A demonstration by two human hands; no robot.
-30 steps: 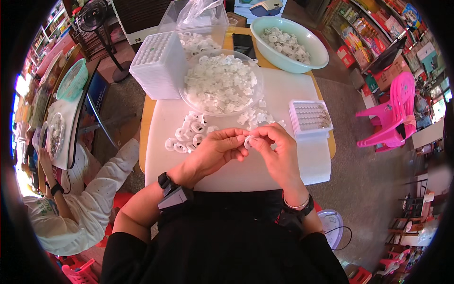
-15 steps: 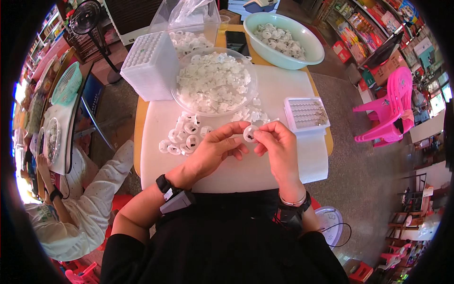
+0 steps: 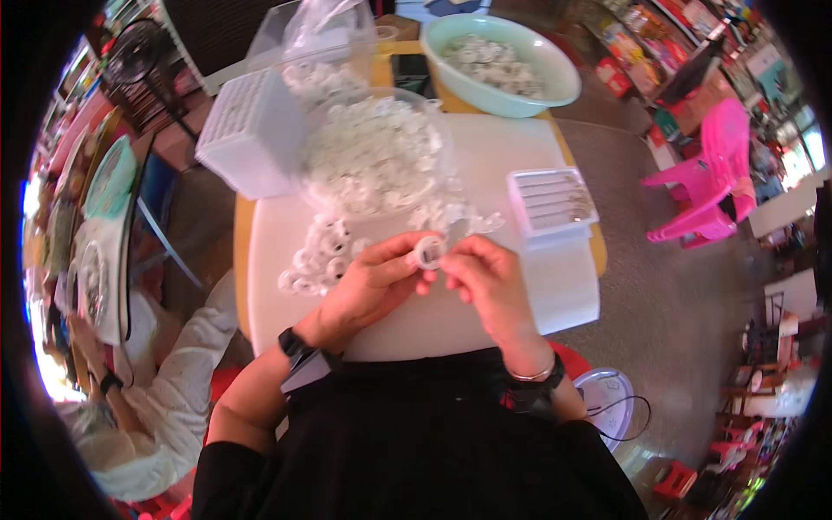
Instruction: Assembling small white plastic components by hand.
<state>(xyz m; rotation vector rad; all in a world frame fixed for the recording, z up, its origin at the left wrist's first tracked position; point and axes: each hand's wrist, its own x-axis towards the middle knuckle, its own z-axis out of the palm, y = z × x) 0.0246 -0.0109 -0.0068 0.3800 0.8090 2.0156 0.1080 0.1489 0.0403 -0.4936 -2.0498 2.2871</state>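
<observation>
Between my two hands, above the near part of the table, is a small round white plastic part [image 3: 429, 252] with a dark mark in its middle. My left hand [image 3: 377, 282] pinches it from the left with thumb and forefinger. The fingertips of my right hand [image 3: 490, 282] close on its right edge, slightly blurred. Just beyond them shows a pale, see-through piece [image 3: 458, 230]; whether I touch it cannot be made out. Left of my left hand lies a heap of similar round white parts [image 3: 321, 256], several with dark centres.
Beyond my hands stand a clear round tray [image 3: 446, 143] full of small white pieces, a stack of white trays [image 3: 260, 139], a clear bin [image 3: 264, 48] and a mint basin [image 3: 563, 82]. A slotted white tray [image 3: 546, 204] sits right. Another person's arm [image 3: 121, 407] is at far left.
The view has shifted, so the table appears farther left. The round part now sits more toward my left hand, its face turned further up, with my right fingertips at its edge.
</observation>
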